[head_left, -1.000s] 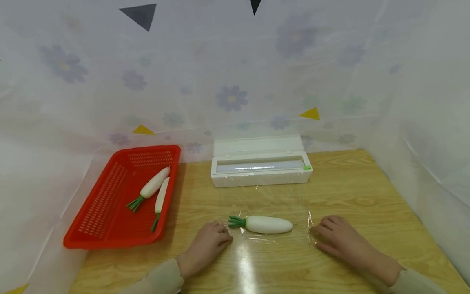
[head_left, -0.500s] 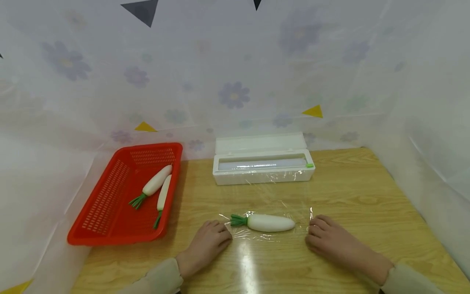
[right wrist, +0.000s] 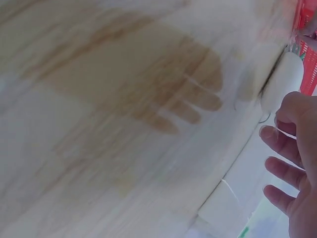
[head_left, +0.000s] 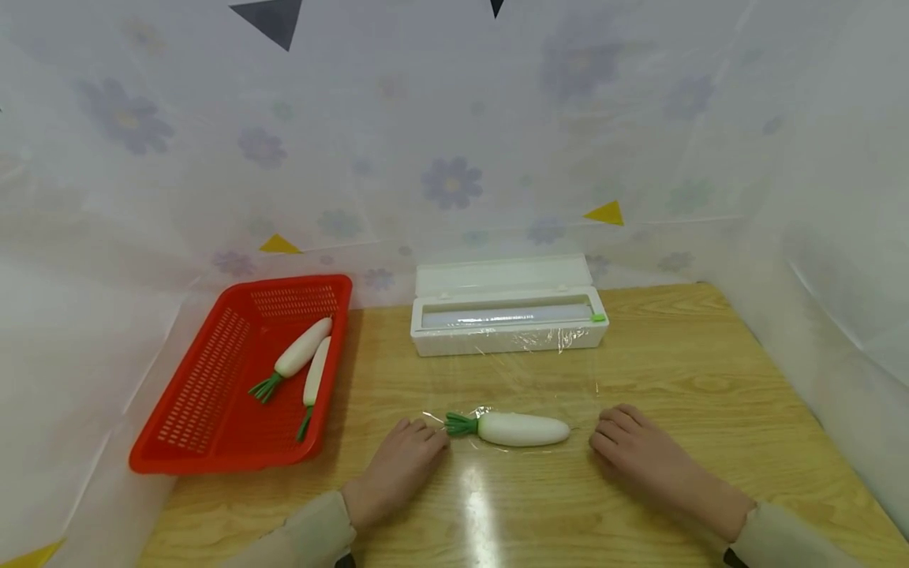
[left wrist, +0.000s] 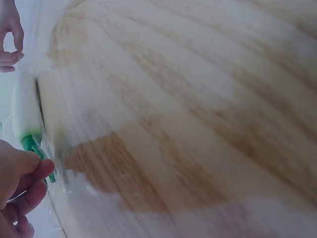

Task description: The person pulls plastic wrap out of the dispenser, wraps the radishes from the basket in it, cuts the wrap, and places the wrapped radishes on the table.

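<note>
A white radish (head_left: 524, 430) with green stalks lies sideways on the table, on a sheet of clear plastic wrap (head_left: 521, 375) that runs back to a white dispenser box (head_left: 507, 342). At the stalk end, my left hand (head_left: 399, 471) pinches the wrap's near left edge between thumb and forefinger; the left wrist view shows this pinch (left wrist: 25, 173) beside the green stalks (left wrist: 35, 146). Past the root tip, my right hand (head_left: 649, 457) holds the near right edge with thumb and forefinger together. Its other fingers (right wrist: 285, 171) are loosely bent. The film is barely visible at the fingertips.
A red basket (head_left: 202, 465) with two more radishes (head_left: 304, 347) stands at the left. The dispenser's lid (head_left: 504, 276) is raised, showing the film roll (head_left: 507, 316) and a green slider (head_left: 597, 318) at its right end. Patterned white sheeting (head_left: 454, 126) encloses the table (head_left: 682, 355).
My right hand has shifted slightly left and away from me, toward the root tip. Bunched wrap beside it has smoothed out. The left hand and radish stay nearly in place.
</note>
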`<state>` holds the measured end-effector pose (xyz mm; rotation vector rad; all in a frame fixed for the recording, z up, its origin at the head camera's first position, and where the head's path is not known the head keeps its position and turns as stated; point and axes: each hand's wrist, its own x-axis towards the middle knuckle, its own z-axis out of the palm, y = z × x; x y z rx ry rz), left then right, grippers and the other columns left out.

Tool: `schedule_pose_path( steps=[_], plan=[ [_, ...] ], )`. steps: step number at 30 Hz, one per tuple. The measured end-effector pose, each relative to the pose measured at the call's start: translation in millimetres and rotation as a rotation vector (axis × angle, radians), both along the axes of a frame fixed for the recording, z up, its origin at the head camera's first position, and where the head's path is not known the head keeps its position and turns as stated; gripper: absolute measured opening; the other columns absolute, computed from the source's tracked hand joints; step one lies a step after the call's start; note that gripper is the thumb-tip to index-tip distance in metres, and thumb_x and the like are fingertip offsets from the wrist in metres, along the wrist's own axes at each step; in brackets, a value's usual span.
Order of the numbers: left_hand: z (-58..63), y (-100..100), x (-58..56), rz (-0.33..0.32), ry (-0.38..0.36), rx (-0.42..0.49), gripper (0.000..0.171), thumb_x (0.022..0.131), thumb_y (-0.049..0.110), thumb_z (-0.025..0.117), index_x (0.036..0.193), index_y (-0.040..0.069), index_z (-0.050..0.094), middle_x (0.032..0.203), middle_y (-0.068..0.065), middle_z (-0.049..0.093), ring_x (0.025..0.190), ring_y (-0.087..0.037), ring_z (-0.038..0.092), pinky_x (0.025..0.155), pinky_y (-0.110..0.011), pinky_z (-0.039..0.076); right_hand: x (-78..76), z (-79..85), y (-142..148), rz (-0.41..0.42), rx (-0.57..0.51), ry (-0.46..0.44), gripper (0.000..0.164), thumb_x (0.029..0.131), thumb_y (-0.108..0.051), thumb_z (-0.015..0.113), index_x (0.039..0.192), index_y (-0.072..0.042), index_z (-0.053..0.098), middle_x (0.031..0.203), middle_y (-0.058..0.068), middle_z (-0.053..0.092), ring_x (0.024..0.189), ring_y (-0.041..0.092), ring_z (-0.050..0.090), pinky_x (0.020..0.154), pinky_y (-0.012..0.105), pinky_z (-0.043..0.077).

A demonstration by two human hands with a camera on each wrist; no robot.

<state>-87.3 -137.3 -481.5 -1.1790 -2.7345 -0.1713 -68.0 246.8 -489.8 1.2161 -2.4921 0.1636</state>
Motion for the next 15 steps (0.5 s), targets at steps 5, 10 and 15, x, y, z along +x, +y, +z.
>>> schedule_pose_path(
  steps=[5,10,15],
  plan=[
    [-2.7,1.2,-1.5,-0.014,-0.03,0.029,0.007,0.09,0.028,0.063,0.094,0.022,0.06,0.092,0.009,0.061,0.089,-0.011,0.052,0.072,-0.028,0.037,-2.3,-1.8,4.0,-0.025,-0.028,0.0,0.026,0.099,-0.029,0.039,0.088,-0.016,0.059,0.089,-0.002,0.058,0.095,0.022,0.055,0.091,0.043,0.038],
    [-3.3,2.6,-2.4,-0.024,-0.03,0.011,0.005,0.09,0.025,0.063,0.094,0.022,0.064,0.09,0.008,0.061,0.087,-0.011,0.051,0.072,-0.029,0.037,-3.3,0.0,4.8,-0.031,-0.042,-0.003,0.022,0.098,-0.028,0.043,0.089,-0.016,0.06,0.09,-0.002,0.059,0.096,0.022,0.055,0.092,0.044,0.038],
    [3.5,4.3,-8.4,-0.018,-0.038,0.114,0.006,0.088,0.02,0.066,0.094,0.02,0.066,0.091,0.008,0.063,0.087,-0.011,0.053,0.073,-0.029,0.039,-6.7,3.4,5.7,-0.04,-0.071,-0.011,0.022,0.098,-0.028,0.044,0.089,-0.016,0.06,0.09,-0.002,0.06,0.096,0.023,0.055,0.092,0.042,0.037]
  ],
)
